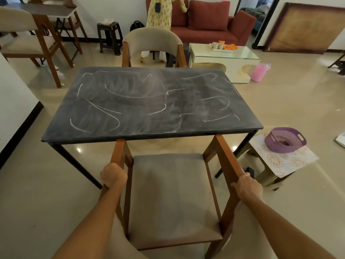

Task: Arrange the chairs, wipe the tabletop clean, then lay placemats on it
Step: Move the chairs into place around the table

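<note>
Near chair (173,193) at desk (149,101) near edge, arm tips under it. Far chair (152,43) behind far edge. Stool (280,161) w/ basket (285,140) on it, right of near-right corner. Low table (224,57) beyond far-right corner, tray (222,47) on top.

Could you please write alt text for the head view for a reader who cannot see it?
A person's left hand and right hand grip the wooden arms of a grey-cushioned chair facing a dark table streaked with white chalk marks. A second chair stands at the far side, and a purple basket sits on a low stool to the right.
</note>
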Tool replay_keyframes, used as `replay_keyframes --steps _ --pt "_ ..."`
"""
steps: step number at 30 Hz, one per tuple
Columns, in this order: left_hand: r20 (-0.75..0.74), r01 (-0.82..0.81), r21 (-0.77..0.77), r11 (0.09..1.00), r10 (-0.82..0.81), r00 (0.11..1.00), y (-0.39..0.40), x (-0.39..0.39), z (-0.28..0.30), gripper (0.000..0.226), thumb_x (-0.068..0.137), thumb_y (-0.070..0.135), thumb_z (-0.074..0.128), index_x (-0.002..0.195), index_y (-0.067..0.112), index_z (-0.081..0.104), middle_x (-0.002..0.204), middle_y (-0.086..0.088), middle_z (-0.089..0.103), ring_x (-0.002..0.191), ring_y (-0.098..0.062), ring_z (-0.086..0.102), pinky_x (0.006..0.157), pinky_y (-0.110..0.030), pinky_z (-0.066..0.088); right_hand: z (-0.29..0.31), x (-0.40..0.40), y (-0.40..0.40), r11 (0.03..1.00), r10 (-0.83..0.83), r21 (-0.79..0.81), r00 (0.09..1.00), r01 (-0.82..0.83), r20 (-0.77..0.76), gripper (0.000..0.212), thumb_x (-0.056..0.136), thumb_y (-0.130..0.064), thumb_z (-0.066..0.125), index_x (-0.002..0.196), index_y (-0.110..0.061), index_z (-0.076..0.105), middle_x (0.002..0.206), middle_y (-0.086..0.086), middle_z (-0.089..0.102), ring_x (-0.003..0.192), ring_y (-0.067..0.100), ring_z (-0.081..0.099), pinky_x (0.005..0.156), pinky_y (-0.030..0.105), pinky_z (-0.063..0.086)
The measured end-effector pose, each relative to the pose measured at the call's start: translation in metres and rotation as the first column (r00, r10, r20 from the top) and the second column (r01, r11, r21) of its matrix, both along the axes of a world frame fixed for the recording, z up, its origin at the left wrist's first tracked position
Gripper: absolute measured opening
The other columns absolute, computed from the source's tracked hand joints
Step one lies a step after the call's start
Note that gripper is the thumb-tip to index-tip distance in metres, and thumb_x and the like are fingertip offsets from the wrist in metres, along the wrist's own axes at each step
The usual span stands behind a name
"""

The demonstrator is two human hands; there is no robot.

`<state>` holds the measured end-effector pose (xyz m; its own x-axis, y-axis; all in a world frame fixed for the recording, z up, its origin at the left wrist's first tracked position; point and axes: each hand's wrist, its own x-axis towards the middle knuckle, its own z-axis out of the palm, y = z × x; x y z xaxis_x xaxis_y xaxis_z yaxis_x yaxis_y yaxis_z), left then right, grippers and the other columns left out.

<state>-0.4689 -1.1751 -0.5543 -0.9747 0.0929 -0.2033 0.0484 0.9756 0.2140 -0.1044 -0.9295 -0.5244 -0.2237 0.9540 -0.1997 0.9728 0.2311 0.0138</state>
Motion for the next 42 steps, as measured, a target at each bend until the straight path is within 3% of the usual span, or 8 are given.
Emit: replay_keyframes --steps 8,12,14,19,24,42 --pt "-0.085 0.133 -0.077 0.988 -0.139 0.987 -0.018 0.022 0.011 0.037 0.093 0.023 0.055 0.121 0.001 0.047 0.111 -0.015 0.058 0.096 -0.027 0.062 0.082 -0.036 0.054 -0.001 -0.002 -0.001 1.0 0.018 0.004 1.0 -0.018 -0.017 0.044 0.086 -0.039 0.068 0.112 -0.008 0.049 0.087 0.002 0.063 0.074 0.02 0.07 0.065 0.036 0.061" --pt "-0.086 0.234 -0.3 0.925 -0.271 0.959 -0.029 0.034 0.011 0.078 0.088 0.03 0.061 0.145 0.001 0.018 0.127 -0.02 0.049 0.1 -0.03 0.061 0.08 -0.036 0.055 0.0 -0.002 -0.002 0.999 0.03 0.017 1.0 -0.03 0.003 0.05 0.089 -0.04 0.064 0.123 -0.007 0.046 0.094 0.003 0.064 0.078 0.02 0.07 0.066 0.035 0.061" --pt "-0.101 0.29 -0.34 0.895 -0.341 0.935 -0.034 0.035 0.01 0.083 0.087 0.032 0.062 0.147 0.002 0.013 0.126 -0.02 0.05 0.097 -0.029 0.062 0.078 -0.035 0.055 0.0 0.0 -0.002 0.999 0.035 0.02 0.999 -0.035 0.006 0.053 0.09 -0.042 0.062 0.127 -0.007 0.045 0.094 0.002 0.064 0.078 0.019 0.07 0.065 0.033 0.061" --pt "-0.109 0.335 -0.263 0.905 -0.373 0.921 -0.039 0.028 0.007 0.076 0.092 0.033 0.056 0.148 0.003 0.014 0.125 -0.018 0.051 0.094 -0.027 0.063 0.077 -0.033 0.056 0.001 0.003 0.001 0.999 0.051 -0.009 0.999 -0.051 -0.02 0.047 0.092 -0.04 0.06 0.123 -0.008 0.046 0.09 -0.001 0.06 0.077 0.017 0.068 0.062 0.027 0.057" --pt "-0.085 0.249 -0.137 0.959 -0.261 0.961 -0.041 0.029 0.013 0.067 0.095 0.041 0.049 0.144 0.002 0.025 0.116 -0.016 0.058 0.095 -0.026 0.065 0.076 -0.033 0.057 0.002 0.002 -0.001 0.998 0.062 -0.003 0.998 -0.062 -0.015 0.045 0.092 -0.041 0.06 0.119 -0.008 0.048 0.093 0.0 0.064 0.077 0.018 0.07 0.065 0.03 0.06" --pt "-0.065 0.215 -0.169 0.962 -0.229 0.971 -0.055 0.029 0.023 0.06 0.097 0.041 0.045 0.139 0.002 0.028 0.116 -0.015 0.057 0.098 -0.026 0.064 0.076 -0.033 0.054 0.005 -0.001 -0.013 0.997 0.061 -0.04 0.998 -0.062 -0.025 0.037 0.097 -0.04 0.051 0.118 -0.01 0.046 0.086 -0.004 0.058 0.065 0.013 0.06 0.06 0.025 0.054"
